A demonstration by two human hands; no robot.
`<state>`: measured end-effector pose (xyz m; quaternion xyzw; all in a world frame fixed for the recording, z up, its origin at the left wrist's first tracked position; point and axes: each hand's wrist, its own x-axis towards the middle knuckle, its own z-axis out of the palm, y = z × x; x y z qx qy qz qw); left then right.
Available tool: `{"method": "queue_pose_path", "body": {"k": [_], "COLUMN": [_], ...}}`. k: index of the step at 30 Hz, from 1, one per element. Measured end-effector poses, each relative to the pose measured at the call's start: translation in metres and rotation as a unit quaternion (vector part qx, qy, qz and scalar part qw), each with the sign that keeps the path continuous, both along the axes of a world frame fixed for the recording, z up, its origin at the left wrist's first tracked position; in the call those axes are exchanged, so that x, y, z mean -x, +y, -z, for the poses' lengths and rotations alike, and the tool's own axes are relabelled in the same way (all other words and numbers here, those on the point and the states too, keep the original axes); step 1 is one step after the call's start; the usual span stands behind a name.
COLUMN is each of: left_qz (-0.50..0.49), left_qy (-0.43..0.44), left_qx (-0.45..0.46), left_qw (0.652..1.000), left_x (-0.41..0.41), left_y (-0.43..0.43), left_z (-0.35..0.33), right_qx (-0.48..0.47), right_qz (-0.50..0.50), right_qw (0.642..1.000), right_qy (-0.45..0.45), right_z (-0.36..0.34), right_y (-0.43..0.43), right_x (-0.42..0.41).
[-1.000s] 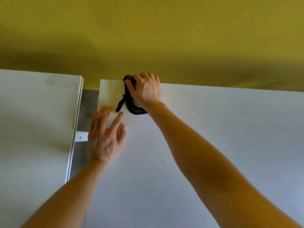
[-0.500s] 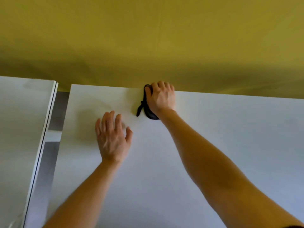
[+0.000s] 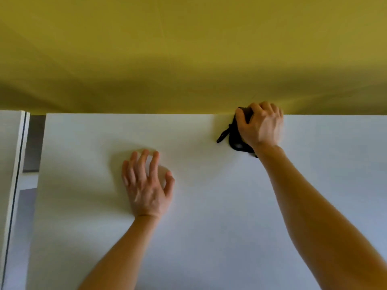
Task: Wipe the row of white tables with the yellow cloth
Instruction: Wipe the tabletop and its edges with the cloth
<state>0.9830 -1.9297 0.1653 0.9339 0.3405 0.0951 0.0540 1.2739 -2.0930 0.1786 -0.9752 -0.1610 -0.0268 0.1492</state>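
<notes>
Right hand [image 3: 261,124], upper right of centre, had its fingers curled tight around a bunched cloth [image 3: 235,137] that read dark rather than yellow, pressed on the far edge of the white table [image 3: 209,237] beneath the yellow wall [image 3: 188,49]. Left hand [image 3: 146,185], centre-left, lay flat with fingers spread wide, holding nothing. Judged mid-wipe: far edge in hand, near surface likely left; neighbouring table [image 3: 10,153] at frame left, state unclear.

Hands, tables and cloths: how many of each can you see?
Hands: 2, the left hand flat on the table and the right hand gripping the cloth.
White tables: 2, the main table and the neighbouring table.
Cloths: 1, a dark cloth.
Total: 5
</notes>
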Motion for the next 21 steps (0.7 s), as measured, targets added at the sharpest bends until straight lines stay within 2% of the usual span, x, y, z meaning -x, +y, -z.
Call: {"method": "queue_pose_path", "body": {"k": [2, 6, 8, 10, 13, 18, 21], "left_qz": [0.000, -0.010, -0.008, -0.010, -0.005, 0.001, 0.007], "left_qy": [-0.004, 0.001, 0.008, 0.007, 0.007, -0.002, -0.004], "left_qx": [0.002, -0.009, -0.010, -0.011, -0.012, -0.006, -0.006], "left_qw": [1.000, 1.000, 1.000, 1.000, 1.000, 1.000, 1.000], "left_x": [0.003, 0.002, 0.002, 0.000, 0.002, 0.003, 0.004], "left_y": [0.000, 0.001, -0.001, -0.001, -0.002, 0.001, 0.001], "left_z": [0.002, 0.001, 0.000, -0.001, -0.001, 0.000, 0.001], "right_qx": [0.002, -0.016, -0.010, -0.034, -0.062, -0.037, -0.015], "right_qz": [-0.028, -0.199, -0.255, -0.277, -0.223, -0.032, 0.080], "right_qw": [1.000, 0.978, 0.963, 0.955, 0.970, 0.999, 0.997], "right_qy": [0.001, 0.053, 0.082, 0.102, 0.075, 0.008, -0.008], "right_z": [0.004, -0.002, -0.006, -0.002, 0.010, 0.003, 0.004], "right_y": [0.051, 0.187, 0.220, 0.214, 0.135, -0.037, -0.020], "right_x": [0.030, 0.099, 0.112, 0.101, 0.058, -0.031, -0.011]}}
